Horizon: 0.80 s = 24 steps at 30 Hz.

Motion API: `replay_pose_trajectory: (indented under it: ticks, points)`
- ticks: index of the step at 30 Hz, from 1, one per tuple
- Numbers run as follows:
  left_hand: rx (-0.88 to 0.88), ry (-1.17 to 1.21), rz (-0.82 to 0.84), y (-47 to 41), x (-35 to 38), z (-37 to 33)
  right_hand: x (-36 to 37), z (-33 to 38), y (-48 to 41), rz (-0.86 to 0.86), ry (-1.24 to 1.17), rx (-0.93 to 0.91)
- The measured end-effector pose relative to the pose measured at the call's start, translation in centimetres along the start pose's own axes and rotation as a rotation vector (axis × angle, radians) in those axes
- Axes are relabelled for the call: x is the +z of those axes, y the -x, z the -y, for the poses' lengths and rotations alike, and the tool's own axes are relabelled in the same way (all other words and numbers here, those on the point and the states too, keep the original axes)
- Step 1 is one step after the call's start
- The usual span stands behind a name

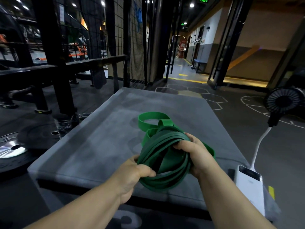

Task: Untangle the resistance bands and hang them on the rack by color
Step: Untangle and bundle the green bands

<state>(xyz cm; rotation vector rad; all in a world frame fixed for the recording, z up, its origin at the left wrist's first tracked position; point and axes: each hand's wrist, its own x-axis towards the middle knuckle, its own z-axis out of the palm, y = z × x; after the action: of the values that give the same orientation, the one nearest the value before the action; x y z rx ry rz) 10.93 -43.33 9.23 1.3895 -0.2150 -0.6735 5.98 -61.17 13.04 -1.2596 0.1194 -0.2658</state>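
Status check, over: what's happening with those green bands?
Left hand, right hand both grip green bands. Bundle tangled, one loop lying on grey mat. Power bank beside right forearm.

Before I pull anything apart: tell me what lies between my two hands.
Head view: the tangled green bands, gripped by the left hand and the right hand.

We reach both bare forearms forward, our left hand (132,174) curls its thumb over the green bands (165,156), our right hand (196,156) grips their right side, knuckles up, both near the platform (92,146) front edge.
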Motion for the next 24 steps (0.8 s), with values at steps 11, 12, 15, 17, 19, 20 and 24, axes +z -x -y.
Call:
replay_pose_trajectory:
  ticks: [11, 12, 15, 17, 19, 20, 24]
  points:
    - [-0.018, 0.214, 0.154, 0.73, -0.10, -0.28, -0.09, -0.02, 0.03, 0.123, -0.070, 0.059]
    - [-0.013, 0.220, 0.170, 0.75, -0.20, -0.32, -0.05, -0.02, 0.09, 0.139, -0.082, 0.062]
    - [-0.013, 0.235, 0.179, 0.87, -0.21, -0.26, -0.10, 0.08, -0.01, 0.160, -0.074, 0.061]
    - [-0.022, 0.256, 0.166, 0.96, 0.03, -0.03, -0.10, 0.14, -0.13, 0.158, -0.068, 0.051]
    - [-0.037, 0.282, 0.146, 1.06, 0.31, 0.10, -0.18, 0.06, -0.30, 0.137, -0.072, 0.028]
    - [-0.040, 0.292, 0.136, 1.01, 0.35, 0.14, -0.19, 0.03, -0.35, 0.129, -0.079, 0.014]
    - [-0.010, 0.324, 0.132, 0.76, 0.24, -0.07, -0.14, -0.09, -0.33, 0.138, -0.098, -0.025]
